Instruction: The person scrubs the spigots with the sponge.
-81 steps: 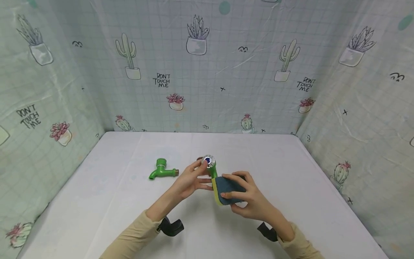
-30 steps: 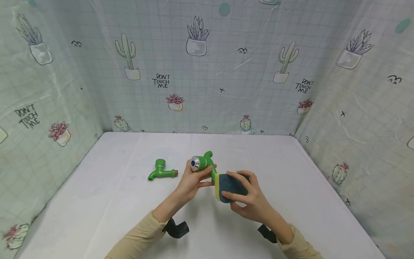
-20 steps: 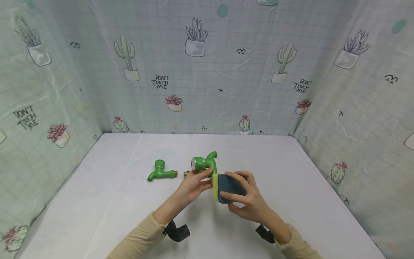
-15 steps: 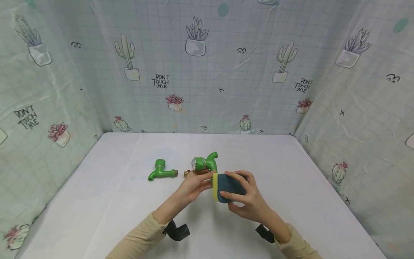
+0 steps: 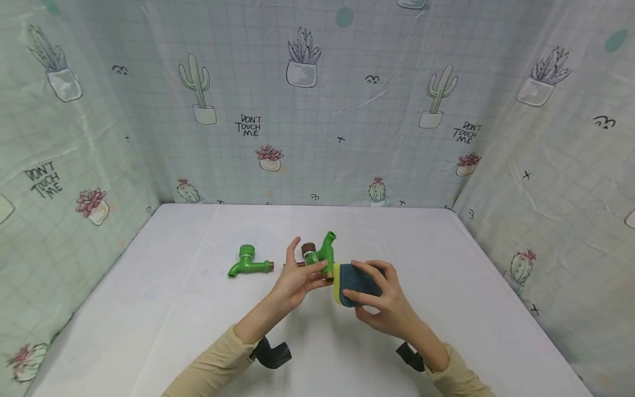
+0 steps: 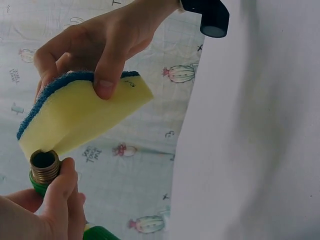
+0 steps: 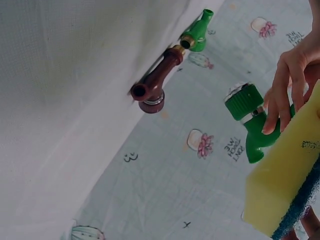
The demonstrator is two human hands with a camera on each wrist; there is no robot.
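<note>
My left hand point(image 5: 291, 284) pinches a green tap point(image 5: 326, 253) above the table, with one finger raised off it. The tap's spout points up and away, and its brass threaded end point(image 6: 46, 172) faces towards me. Its ridged green knob point(image 7: 244, 102) with a silvery cap shows in the right wrist view. My right hand point(image 5: 384, 303) grips a sponge point(image 5: 359, 284), yellow foam point(image 6: 85, 117) on one side and a dark blue scouring layer on the other. In the left wrist view the foam's corner appears to touch the threaded end.
A second green tap point(image 5: 250, 267) lies on the white table point(image 5: 188, 309) to the left. Behind my left hand lies a dark red tap point(image 7: 162, 72) with a brass end, partly covered in the head view. Patterned curtain point(image 5: 342, 165) walls surround the table.
The green tap has been turned in my left hand, so its knob no longer shows in the head view. One left finger has lifted. The sponge has shifted slightly right.
</note>
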